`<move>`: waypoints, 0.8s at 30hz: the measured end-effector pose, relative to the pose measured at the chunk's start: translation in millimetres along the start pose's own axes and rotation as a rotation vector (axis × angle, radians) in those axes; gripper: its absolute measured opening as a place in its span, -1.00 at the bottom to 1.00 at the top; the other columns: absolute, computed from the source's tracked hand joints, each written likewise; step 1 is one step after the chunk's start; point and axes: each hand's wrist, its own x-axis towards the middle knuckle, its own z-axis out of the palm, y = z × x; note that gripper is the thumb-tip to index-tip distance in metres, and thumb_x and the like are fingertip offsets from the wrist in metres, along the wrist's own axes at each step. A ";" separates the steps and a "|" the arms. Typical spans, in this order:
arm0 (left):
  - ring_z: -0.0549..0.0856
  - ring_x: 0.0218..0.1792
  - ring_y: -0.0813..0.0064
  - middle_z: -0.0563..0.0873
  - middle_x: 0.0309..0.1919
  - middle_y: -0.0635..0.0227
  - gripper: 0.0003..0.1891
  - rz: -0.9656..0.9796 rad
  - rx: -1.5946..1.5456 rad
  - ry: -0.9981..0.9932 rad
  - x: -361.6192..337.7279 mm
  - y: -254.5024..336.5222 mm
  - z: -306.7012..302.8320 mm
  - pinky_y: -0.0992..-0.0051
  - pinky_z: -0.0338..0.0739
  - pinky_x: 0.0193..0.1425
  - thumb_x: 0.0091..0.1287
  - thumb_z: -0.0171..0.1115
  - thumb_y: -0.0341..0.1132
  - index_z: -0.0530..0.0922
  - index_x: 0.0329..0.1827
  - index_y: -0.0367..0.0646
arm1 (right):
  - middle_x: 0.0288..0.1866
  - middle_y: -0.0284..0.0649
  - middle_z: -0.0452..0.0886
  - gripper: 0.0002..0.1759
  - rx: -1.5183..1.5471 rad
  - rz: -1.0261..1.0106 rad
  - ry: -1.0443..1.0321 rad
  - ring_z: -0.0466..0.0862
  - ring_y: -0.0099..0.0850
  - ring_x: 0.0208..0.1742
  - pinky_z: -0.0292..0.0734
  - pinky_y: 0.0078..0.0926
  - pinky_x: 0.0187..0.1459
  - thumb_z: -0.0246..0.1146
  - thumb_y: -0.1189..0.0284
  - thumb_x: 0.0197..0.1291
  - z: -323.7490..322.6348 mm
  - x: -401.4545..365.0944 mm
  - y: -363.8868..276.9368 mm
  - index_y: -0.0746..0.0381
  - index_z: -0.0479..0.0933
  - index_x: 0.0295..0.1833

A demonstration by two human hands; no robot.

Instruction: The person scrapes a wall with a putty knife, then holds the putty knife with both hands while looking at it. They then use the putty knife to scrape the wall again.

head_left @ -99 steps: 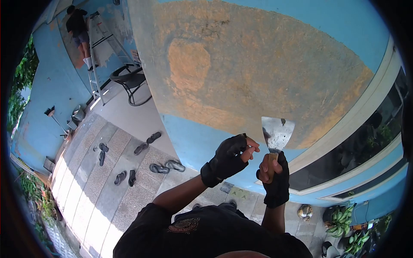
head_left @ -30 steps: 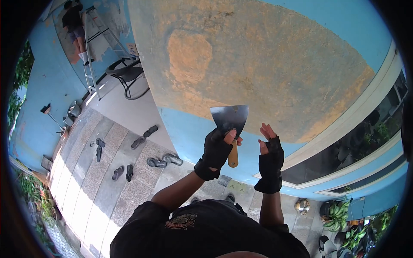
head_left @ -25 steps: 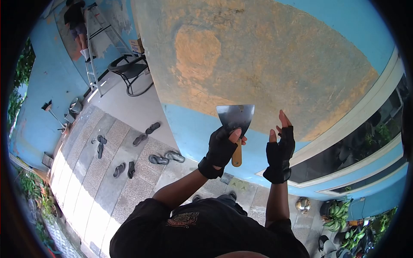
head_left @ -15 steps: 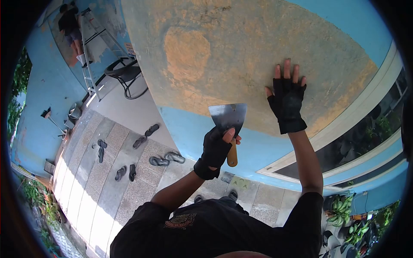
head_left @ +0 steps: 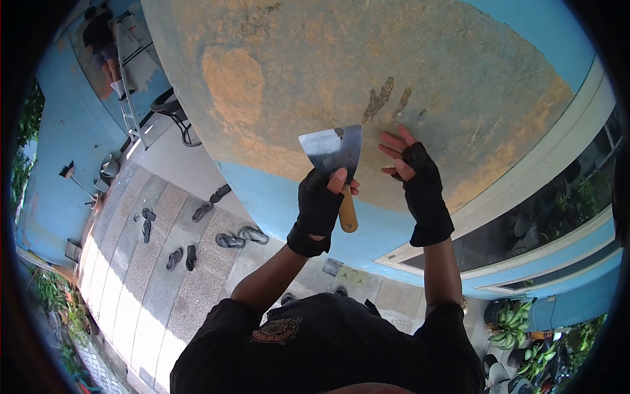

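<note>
A wide metal scraper [head_left: 336, 152] with a yellow-brown handle is held upright in my left hand [head_left: 323, 202], which wears a black fingerless glove. Its blade points up toward the wall [head_left: 308, 72], where paint is stripped to a grey and orange surface with blue paint around it. My right hand [head_left: 418, 174], gloved the same way, is beside the scraper with its fingers apart and slightly bent, holding nothing. Dark finger-shaped marks [head_left: 379, 98] show on the wall just above that hand.
Another person [head_left: 102, 43] stands by a ladder [head_left: 126, 85] at the upper left, near a black chair [head_left: 172, 108]. Several sandals [head_left: 230, 241] lie on the paving. A framed window [head_left: 525, 230] and potted plants [head_left: 515, 325] are at the right.
My right hand has come off the wall and moved down and left, its fingers now bent; dark marks show there. The scraper in my left hand has shifted up and left in view.
</note>
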 end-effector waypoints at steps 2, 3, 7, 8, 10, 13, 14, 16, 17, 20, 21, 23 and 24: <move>0.71 -0.33 0.46 0.72 -0.33 0.29 -0.73 0.016 -0.004 -0.005 1.7 -8.4 13.0 0.43 0.62 -0.14 0.47 0.28 -0.20 0.58 0.00 -0.24 | 0.43 -0.04 0.50 -0.46 0.059 0.121 0.020 0.49 -0.27 0.46 0.52 -0.31 0.23 0.10 0.42 0.49 -21.8 1.5 -2.8 0.27 0.24 0.52; 0.71 -0.33 0.46 0.72 -0.33 0.29 -0.73 0.014 -0.003 -0.006 2.3 -11.7 19.9 0.43 0.62 -0.14 0.47 0.28 -0.20 0.58 0.01 -0.23 | 0.43 -0.03 0.50 -0.44 0.217 0.106 -0.005 0.48 -0.27 0.46 0.48 -0.31 0.27 0.12 0.40 0.48 -29.8 0.0 2.3 0.28 0.24 0.51; 0.72 -0.32 0.47 0.71 -0.32 0.30 -0.72 0.005 -0.015 0.022 2.7 -23.3 39.2 0.42 0.63 -0.15 0.47 0.28 -0.20 0.58 0.03 -0.23 | 0.47 0.07 0.43 -0.32 0.255 0.062 0.042 0.44 -0.19 0.49 0.35 -0.27 0.39 0.18 0.28 0.43 -31.6 -14.0 16.9 0.36 0.20 0.52; 0.72 -0.32 0.47 0.71 -0.32 0.30 -0.72 0.003 -0.012 0.035 2.6 -25.7 41.9 0.42 0.63 -0.15 0.47 0.28 -0.20 0.58 0.03 -0.23 | 0.47 0.06 0.43 -0.32 0.214 0.042 0.081 0.44 -0.20 0.49 0.33 -0.26 0.40 0.18 0.26 0.43 -32.9 -17.6 24.4 0.36 0.21 0.52; 0.72 -0.30 0.47 0.71 -0.30 0.30 -0.73 0.013 0.003 0.035 5.2 -29.2 46.9 0.42 0.63 -0.14 0.48 0.28 -0.20 0.58 0.03 -0.21 | 0.46 0.03 0.45 -0.32 0.170 0.054 0.073 0.45 -0.22 0.48 0.32 -0.27 0.41 0.18 0.24 0.43 -37.9 -23.6 41.2 0.35 0.20 0.53; 0.72 -0.29 0.48 0.72 -0.29 0.33 -0.76 0.041 0.007 0.029 10.1 -37.4 52.1 0.45 0.61 -0.13 0.49 0.26 -0.22 0.60 0.03 -0.20 | 0.40 -0.02 0.52 -0.38 0.106 0.155 0.024 0.50 -0.27 0.43 0.36 -0.31 0.37 0.16 0.24 0.48 -40.1 -33.2 45.2 0.34 0.25 0.50; 0.72 -0.29 0.48 0.72 -0.29 0.33 -0.76 0.035 0.009 0.025 11.8 -40.6 53.6 0.45 0.61 -0.13 0.49 0.26 -0.22 0.60 0.03 -0.20 | 0.33 -0.04 0.58 -0.43 0.087 0.247 -0.019 0.54 -0.32 0.39 0.42 -0.34 0.33 0.14 0.24 0.52 -39.6 -37.5 44.2 0.33 0.30 0.48; 0.70 -0.30 0.52 0.72 -0.26 0.36 -0.77 0.156 0.145 -0.015 16.0 -46.4 57.2 0.48 0.59 -0.14 0.50 0.25 -0.23 0.61 0.03 -0.20 | 0.23 -0.06 0.65 -0.47 0.049 0.231 -0.086 0.63 -0.36 0.28 0.49 -0.38 0.25 0.14 0.23 0.52 -36.0 -47.4 38.5 0.33 0.38 0.43; 0.69 -0.29 0.57 0.73 -0.26 0.39 -0.78 0.161 0.155 -0.017 17.3 -46.5 61.4 0.51 0.57 -0.16 0.49 0.25 -0.23 0.64 -0.01 -0.22 | 0.15 -0.09 0.69 -0.49 -0.112 0.240 -0.104 0.68 -0.36 0.19 0.52 -0.40 0.20 0.15 0.22 0.51 -34.6 -52.3 30.0 0.33 0.42 0.40; 0.73 -0.32 0.54 0.75 -0.38 0.35 -0.72 0.263 0.265 -0.060 26.8 -53.3 64.5 0.50 0.60 -0.21 0.45 0.31 -0.18 0.65 -0.15 -0.29 | -0.10 -0.16 0.77 -0.53 -0.228 0.263 -0.041 0.77 -0.39 -0.05 0.60 -0.46 0.05 0.20 0.24 0.47 -29.7 -59.8 17.4 0.35 0.49 0.30; 0.73 -0.32 0.55 0.76 -0.34 0.34 -0.72 0.160 0.269 -0.118 26.1 -50.4 64.1 0.48 0.60 -0.24 0.44 0.32 -0.19 0.67 -0.13 -0.29 | -0.14 -0.17 0.76 -0.57 -0.305 0.232 -0.031 0.77 -0.38 -0.10 0.60 -0.45 0.02 0.24 0.27 0.44 -29.5 -61.3 10.6 0.34 0.52 0.25; 0.74 -0.31 0.53 0.76 -0.32 0.33 -0.74 0.138 0.267 -0.186 26.8 -47.1 67.8 0.47 0.61 -0.24 0.43 0.32 -0.22 0.68 -0.11 -0.29 | -0.18 -0.18 0.76 -0.60 -0.389 0.202 -0.009 0.77 -0.38 -0.14 0.60 -0.45 -0.01 0.27 0.31 0.41 -32.1 -62.5 5.9 0.34 0.54 0.21; 0.74 -0.31 0.51 0.77 -0.31 0.31 -0.76 0.121 0.272 -0.242 28.0 -46.8 69.4 0.46 0.61 -0.24 0.42 0.32 -0.24 0.68 -0.09 -0.28 | -0.19 -0.18 0.74 -0.65 -0.468 0.118 -0.014 0.77 -0.36 -0.14 0.60 -0.43 -0.03 0.28 0.34 0.38 -35.2 -63.3 6.1 0.33 0.57 0.16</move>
